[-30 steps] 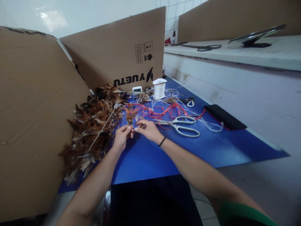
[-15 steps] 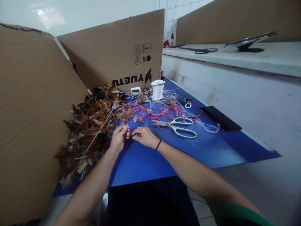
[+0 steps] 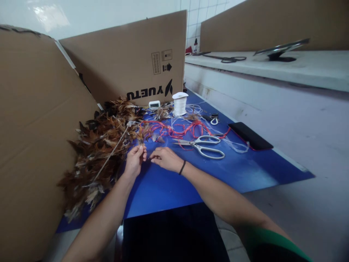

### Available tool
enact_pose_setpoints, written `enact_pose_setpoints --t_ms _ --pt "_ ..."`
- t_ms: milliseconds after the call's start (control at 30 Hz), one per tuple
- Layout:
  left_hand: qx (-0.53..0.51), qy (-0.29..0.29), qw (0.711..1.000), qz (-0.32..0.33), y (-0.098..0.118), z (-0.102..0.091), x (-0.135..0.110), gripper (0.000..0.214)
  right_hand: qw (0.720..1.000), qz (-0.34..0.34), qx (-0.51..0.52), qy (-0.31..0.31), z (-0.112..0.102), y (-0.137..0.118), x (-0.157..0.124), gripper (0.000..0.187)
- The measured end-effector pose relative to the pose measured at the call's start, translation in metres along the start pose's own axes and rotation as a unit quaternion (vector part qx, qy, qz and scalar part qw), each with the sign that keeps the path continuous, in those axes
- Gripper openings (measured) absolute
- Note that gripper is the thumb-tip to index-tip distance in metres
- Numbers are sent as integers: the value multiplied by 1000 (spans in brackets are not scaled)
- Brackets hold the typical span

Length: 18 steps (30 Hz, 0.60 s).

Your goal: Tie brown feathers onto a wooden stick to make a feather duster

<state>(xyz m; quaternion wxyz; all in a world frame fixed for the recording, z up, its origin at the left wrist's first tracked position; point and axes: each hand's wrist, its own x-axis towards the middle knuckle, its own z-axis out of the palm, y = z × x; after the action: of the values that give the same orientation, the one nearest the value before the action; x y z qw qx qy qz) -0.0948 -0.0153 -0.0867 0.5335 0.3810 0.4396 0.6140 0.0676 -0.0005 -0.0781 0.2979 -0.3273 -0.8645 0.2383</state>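
Observation:
My left hand (image 3: pixel 135 160) is closed in a pinch on the stems of a small bunch of brown feathers (image 3: pixel 144 134), held upright over the blue mat (image 3: pixel 191 174). My right hand (image 3: pixel 165 158) sits just to its right, fingers curled and pinched near the stems; what it holds is too fine to see. A black band circles the right wrist. A big heap of brown feathers (image 3: pixel 100 153) lies to the left of both hands.
Silver scissors (image 3: pixel 203 145), red string (image 3: pixel 185 129), clear thread, a white thread spool (image 3: pixel 180 103), a small white device (image 3: pixel 154 104) and a black phone (image 3: pixel 250 135) lie on the mat. Cardboard panels (image 3: pixel 131 62) stand behind and at left. A raised ledge (image 3: pixel 272 65) runs along the right.
Both hands have dropped slightly toward me and drawn a little apart. The right hand has pulled back from the feather bunch, which the left hand still holds.

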Motion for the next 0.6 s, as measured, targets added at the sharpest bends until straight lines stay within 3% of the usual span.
enact_pose_setpoints --t_ms 133,233,267,367,467,600 --pt "-7 1 1000 3 0 2 -1 28 987 36 42 153 -47 20 17 12" --pt "-10 -5 1000 1 -1 5 -2 28 958 125 -41 253 -92 52 34 15" --pt "-10 -5 1000 0 -1 5 -2 29 950 162 -90 253 -104 64 39 16" --pt "-8 -2 1000 -7 -3 6 -2 28 931 250 -217 151 -124 102 50 21" --pt "-5 -2 1000 -13 -4 7 -2 28 923 271 -272 36 -122 131 55 29" --pt "0 -2 1000 -12 -4 8 -3 29 919 285 -271 12 -111 152 59 24"
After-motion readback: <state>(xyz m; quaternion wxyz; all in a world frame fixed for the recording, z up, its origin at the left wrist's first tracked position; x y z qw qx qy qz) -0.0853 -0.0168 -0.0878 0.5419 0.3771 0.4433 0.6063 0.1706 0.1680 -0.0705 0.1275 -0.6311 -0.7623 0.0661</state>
